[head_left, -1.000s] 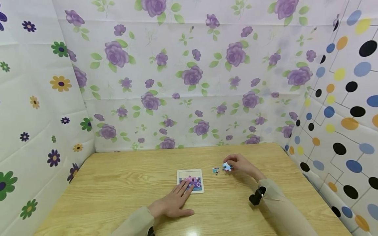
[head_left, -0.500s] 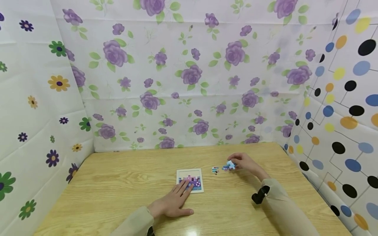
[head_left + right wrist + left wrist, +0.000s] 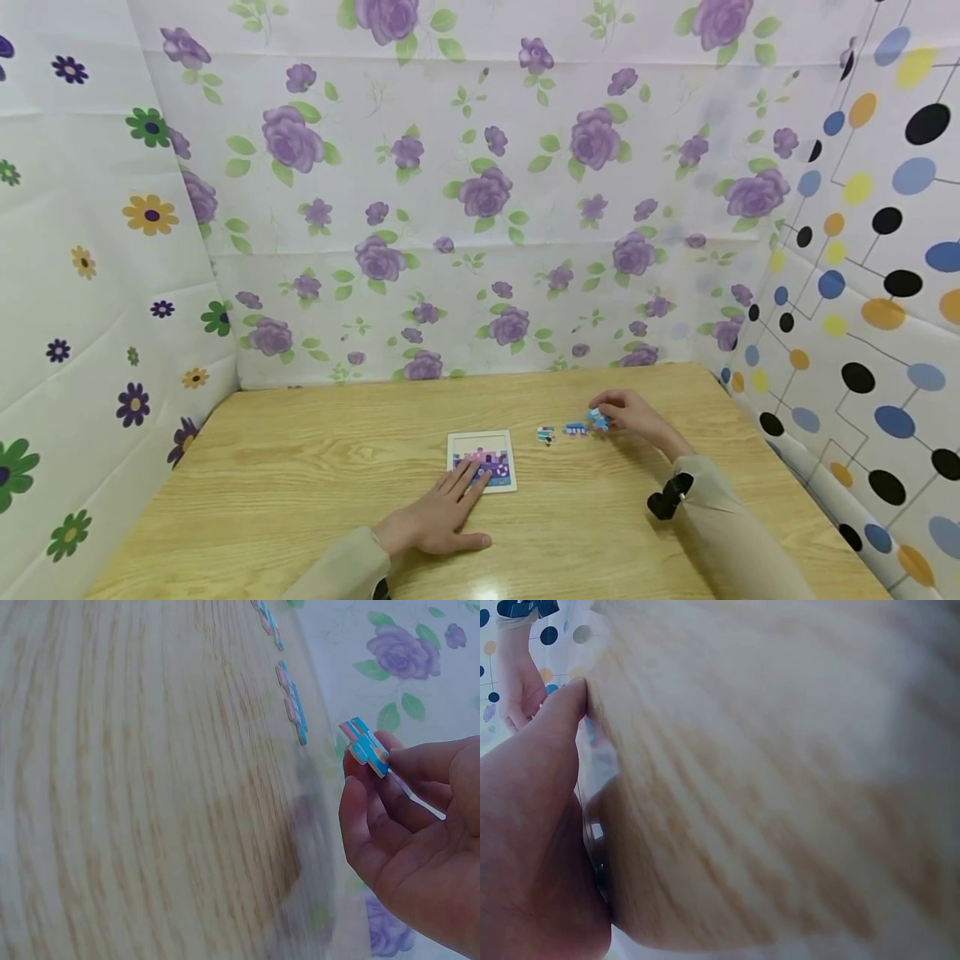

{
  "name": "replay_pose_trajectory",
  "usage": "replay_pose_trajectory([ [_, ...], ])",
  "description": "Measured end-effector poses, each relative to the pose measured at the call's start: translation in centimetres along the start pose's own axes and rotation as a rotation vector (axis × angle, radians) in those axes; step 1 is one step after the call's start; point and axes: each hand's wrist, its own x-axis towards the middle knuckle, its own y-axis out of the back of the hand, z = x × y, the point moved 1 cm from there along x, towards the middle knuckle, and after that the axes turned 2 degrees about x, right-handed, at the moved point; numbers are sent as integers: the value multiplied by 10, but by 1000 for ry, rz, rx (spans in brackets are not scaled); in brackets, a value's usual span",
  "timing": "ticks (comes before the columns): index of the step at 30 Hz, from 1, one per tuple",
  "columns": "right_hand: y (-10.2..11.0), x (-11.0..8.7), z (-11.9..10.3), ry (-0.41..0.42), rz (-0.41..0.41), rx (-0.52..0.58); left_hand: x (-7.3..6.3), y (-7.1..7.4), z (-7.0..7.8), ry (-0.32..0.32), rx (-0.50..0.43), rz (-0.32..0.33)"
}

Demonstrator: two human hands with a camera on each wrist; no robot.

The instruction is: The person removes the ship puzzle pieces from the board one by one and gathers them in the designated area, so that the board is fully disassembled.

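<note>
My left hand (image 3: 438, 518) rests on a white-framed puzzle board (image 3: 480, 434), its fingers straight over the purple and pink picture in the lower part. The upper part of the board shows plain white. Between thumb and fingertips my right hand (image 3: 637, 417) pinches a light-blue puzzle piece (image 3: 365, 748), close over the table to the right of the board. A blue puzzle piece (image 3: 575, 429) with pale marks lies just left of that hand. Farther left are small striped puzzle pieces (image 3: 545, 434). In the left wrist view the left thumb (image 3: 555, 712) shows beside the tabletop.
The wood-grain table (image 3: 337, 467) is bounded by a rose-patterned cloth (image 3: 487, 250) at the back. A flowered cloth (image 3: 112, 275) hangs on the left and a dotted one (image 3: 862, 317) on the right. A dark wrist camera (image 3: 670, 497) is strapped to the right sleeve.
My right hand has moved right with the light-blue puzzle piece. The blue piece it overlapped now lies separate on the table. My left hand stays on the board.
</note>
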Motion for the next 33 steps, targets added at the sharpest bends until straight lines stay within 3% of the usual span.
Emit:
replay_pose_trajectory([
  [18,4,-8,1,-3,36,-114,-1,-1,0,-5,4,15],
  [33,0,-1,10,-67,141,-282,-1,-1,-1,0,9,14],
])
